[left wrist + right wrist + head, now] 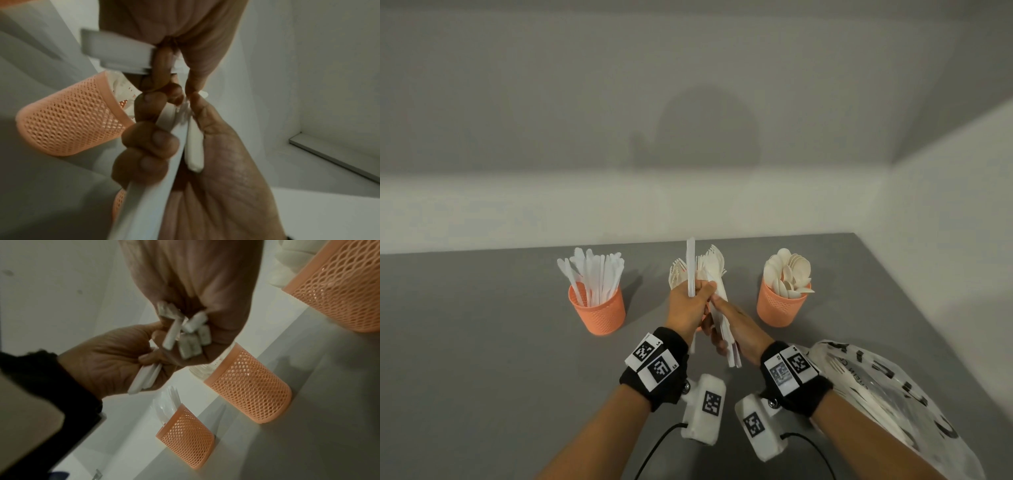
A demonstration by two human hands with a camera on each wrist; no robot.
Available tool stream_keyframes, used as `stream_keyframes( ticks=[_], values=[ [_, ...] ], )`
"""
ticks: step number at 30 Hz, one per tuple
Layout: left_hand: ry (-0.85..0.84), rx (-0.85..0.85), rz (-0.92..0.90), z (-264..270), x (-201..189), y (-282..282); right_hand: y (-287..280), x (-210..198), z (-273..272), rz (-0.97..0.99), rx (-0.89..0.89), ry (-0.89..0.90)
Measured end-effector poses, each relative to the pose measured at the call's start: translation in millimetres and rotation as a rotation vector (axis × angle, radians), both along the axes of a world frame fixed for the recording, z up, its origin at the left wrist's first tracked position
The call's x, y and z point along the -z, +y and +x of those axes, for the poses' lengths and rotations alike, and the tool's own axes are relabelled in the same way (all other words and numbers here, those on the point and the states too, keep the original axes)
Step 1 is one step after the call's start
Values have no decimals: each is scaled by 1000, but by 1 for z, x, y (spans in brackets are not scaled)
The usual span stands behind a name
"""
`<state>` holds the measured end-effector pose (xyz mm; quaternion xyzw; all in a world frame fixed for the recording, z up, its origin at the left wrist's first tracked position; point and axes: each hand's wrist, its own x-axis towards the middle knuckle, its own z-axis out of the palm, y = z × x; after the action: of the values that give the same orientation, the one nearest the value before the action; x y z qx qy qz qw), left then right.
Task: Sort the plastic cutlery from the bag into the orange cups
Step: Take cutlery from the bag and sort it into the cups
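Three orange mesh cups stand in a row on the grey table. The left cup [597, 310] holds knives and the right cup [782, 305] holds spoons. The middle cup [248, 386] is mostly hidden behind my hands in the head view, with forks [675, 275] sticking up from it. My left hand [688, 305] grips a white knife [691, 263] upright, and a second handle [194, 154] lies in its palm. My right hand [734, 329], touching the left, grips a bundle of white cutlery [724, 318] by several handles [185, 337].
The printed plastic bag [893, 394] lies at the right under my right forearm, with more cutlery showing through it. White walls close off the table's far edge and right side. Bare grey table [482, 342] stretches to the left.
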<state>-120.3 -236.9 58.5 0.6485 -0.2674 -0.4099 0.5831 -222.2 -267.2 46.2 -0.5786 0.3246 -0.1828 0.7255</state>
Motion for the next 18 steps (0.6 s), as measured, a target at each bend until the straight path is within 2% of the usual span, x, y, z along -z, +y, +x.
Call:
stream_keyframes(
  ticks=[2, 8, 18],
  values=[
    [24, 6, 19, 1, 1, -1, 0, -1, -1, 19, 21, -4],
    [25, -32, -21, -3, 0, -2, -3, 1, 0, 58, 230, -3],
    [28, -72, -103, -5, 8, 1, 0, 0, 7, -117, 270, -10]
  ],
)
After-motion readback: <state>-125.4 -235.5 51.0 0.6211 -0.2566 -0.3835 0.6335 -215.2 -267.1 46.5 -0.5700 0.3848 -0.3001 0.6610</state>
